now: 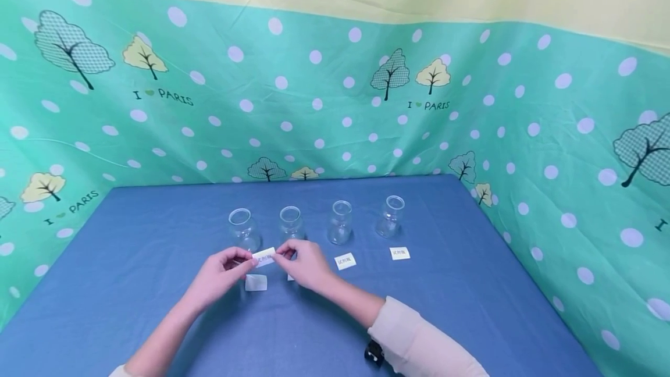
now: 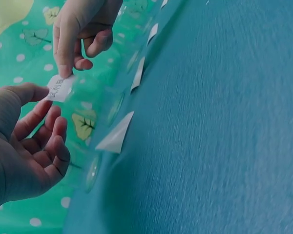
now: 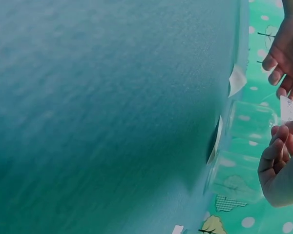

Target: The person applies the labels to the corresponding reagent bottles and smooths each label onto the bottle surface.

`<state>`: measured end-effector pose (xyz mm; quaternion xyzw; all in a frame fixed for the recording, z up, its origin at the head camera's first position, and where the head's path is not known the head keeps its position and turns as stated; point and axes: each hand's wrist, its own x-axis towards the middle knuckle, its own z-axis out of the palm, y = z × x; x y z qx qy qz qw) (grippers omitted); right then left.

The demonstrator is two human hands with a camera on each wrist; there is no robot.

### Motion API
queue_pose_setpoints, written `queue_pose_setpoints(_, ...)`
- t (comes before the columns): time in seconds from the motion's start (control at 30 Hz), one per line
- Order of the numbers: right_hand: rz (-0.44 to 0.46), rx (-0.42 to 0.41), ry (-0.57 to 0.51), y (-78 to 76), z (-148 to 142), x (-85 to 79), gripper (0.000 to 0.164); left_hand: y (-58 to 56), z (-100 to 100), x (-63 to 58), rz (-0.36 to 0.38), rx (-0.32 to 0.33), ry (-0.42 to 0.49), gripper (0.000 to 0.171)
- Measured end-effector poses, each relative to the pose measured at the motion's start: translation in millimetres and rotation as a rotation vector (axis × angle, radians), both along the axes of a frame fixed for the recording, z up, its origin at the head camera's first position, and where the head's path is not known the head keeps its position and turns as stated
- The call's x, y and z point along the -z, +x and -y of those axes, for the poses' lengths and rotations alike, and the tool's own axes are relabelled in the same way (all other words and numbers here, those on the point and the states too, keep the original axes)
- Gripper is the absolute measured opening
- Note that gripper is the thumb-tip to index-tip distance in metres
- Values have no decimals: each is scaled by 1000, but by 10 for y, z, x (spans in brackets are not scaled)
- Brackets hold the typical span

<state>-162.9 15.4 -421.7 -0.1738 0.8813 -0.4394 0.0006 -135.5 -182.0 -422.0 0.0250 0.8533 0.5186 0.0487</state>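
Note:
Between both hands is a small white label with handwritten characters, held up above the table. My left hand pinches its left end between thumb and forefinger. The right end is pinched by the thumb and forefinger of my right hand. In the left wrist view the label stretches between the two sets of fingertips. Just behind the hands stand two clear glass jars, the leftmost jar and a second jar. A blank white paper piece lies on the table below the held label.
Two more glass jars, one right of centre and one farther right, stand in the same row. Written labels lie before them. Another paper is mostly covered by my right hand. A patterned curtain borders the blue table.

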Motion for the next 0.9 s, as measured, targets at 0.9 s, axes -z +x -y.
queue_pose_setpoints(0.9, -71, 29, 136, -96, 370, 103, 12, -116, 270, 164, -67, -104, -95, 30)
